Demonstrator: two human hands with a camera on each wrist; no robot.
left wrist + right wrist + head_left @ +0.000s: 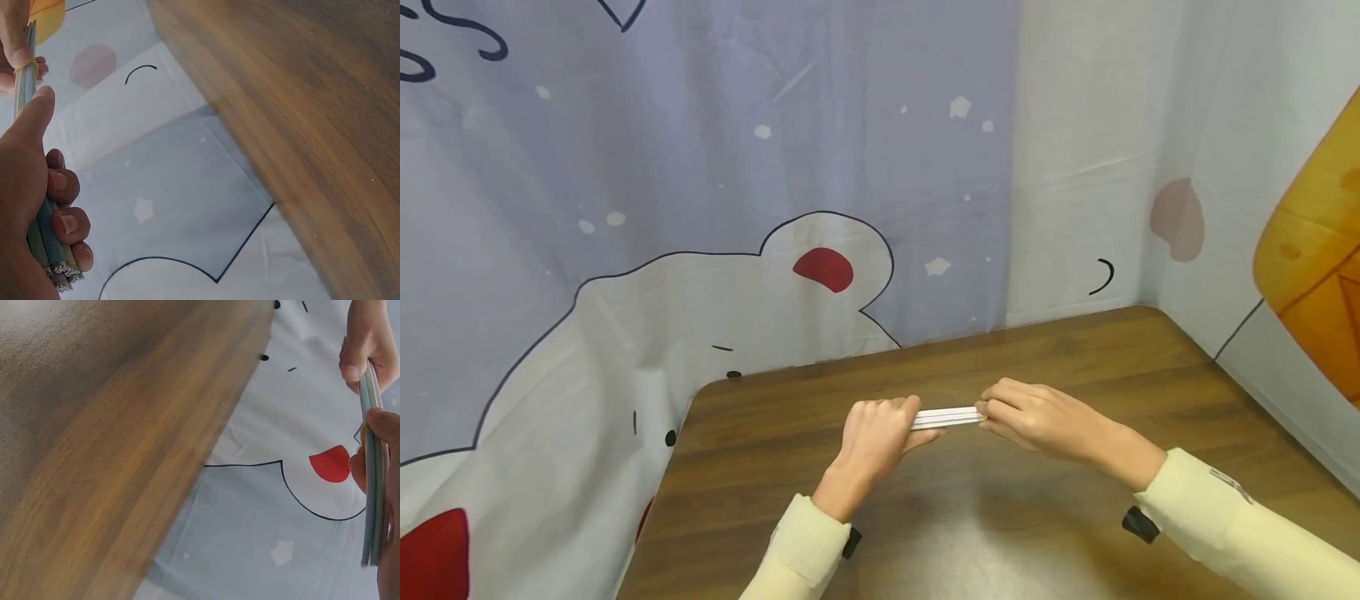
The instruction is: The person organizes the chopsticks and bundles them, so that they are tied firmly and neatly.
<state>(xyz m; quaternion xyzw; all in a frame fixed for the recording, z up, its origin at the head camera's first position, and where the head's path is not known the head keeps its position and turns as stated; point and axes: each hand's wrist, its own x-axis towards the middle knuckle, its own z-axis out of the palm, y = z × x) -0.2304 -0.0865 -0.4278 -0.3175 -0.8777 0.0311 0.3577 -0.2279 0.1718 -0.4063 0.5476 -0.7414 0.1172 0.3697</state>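
A bundle of slim pastel chopsticks [946, 417] is held level above the table, between both hands. My left hand [880, 433] wraps its fingers round one end, with the thumb lying along the sticks. In the left wrist view, silvery patterned stick ends [64, 272] poke out below the little finger. My right hand [1037, 417] pinches the bundle toward its other end, thumb and fingers on opposite sides. Beside those fingertips a yellow rubber band [26, 66] circles the sticks. The bundle's plain ends [370, 553] show in the right wrist view.
Below the hands lies a brown wood-grain table [760, 467] with rounded corners. A printed cloth [715, 167] hangs behind it and along the right side. Dark wrist devices [1141, 525] sit under the pale sleeves.
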